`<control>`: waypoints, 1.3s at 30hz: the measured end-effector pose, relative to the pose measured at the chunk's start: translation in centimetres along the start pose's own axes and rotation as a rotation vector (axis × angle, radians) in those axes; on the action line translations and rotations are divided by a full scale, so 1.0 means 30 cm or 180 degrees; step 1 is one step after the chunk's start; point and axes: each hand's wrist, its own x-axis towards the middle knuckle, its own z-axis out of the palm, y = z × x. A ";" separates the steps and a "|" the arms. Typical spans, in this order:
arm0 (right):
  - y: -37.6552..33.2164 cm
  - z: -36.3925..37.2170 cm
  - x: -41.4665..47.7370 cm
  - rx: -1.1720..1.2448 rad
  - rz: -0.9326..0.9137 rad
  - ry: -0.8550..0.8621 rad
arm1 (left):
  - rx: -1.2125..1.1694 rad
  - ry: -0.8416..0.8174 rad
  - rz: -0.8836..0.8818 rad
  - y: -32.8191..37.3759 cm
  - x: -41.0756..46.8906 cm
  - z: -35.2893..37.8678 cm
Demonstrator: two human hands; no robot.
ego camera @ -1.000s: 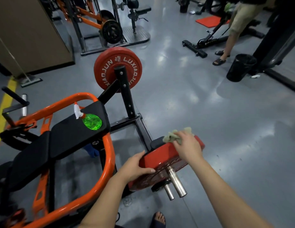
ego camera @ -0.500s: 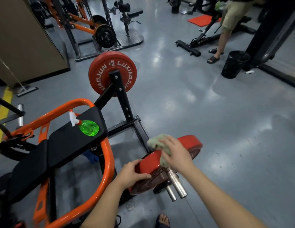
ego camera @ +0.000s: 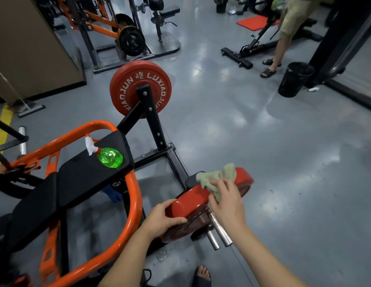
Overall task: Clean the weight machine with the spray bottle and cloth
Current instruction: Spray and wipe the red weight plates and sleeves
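Observation:
A red weight plate point(ego camera: 193, 200) sits on the near peg of the orange and black weight machine point(ego camera: 130, 206). My left hand point(ego camera: 162, 219) grips the plate's near rim. My right hand point(ego camera: 227, 204) holds a pale green cloth point(ego camera: 216, 178) and presses it on the plate's top edge. A green spray bottle point(ego camera: 109, 156) with a white trigger lies on the machine's black pad point(ego camera: 85, 175), apart from both hands. A second red plate point(ego camera: 140, 88) hangs on the far peg.
Two chrome pegs point(ego camera: 218, 233) stick out below my right hand. A black bin point(ego camera: 294, 79) and a standing person's legs point(ego camera: 282, 40) are at the back right. Another rack point(ego camera: 118, 32) stands at the back. Grey floor point(ego camera: 284, 183) spreads to the right.
My right hand moved the cloth along the plate's top edge, first toward the left, then back to the right. My left hand stayed on the plate's rim.

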 end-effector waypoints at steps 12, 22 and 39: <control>0.190 -0.076 0.310 0.0241 0.1370 -0.0411 | -0.0050 -0.0316 -0.0284 0.023 0.000 -0.028; -0.027 -0.009 0.065 -0.0333 0.0336 -0.0206 | 0.0636 -0.0243 -0.0405 0.086 0.005 0.016; 0.264 -0.111 0.346 0.0756 0.1638 -0.0837 | 0.1916 0.0174 0.0325 0.295 0.112 0.208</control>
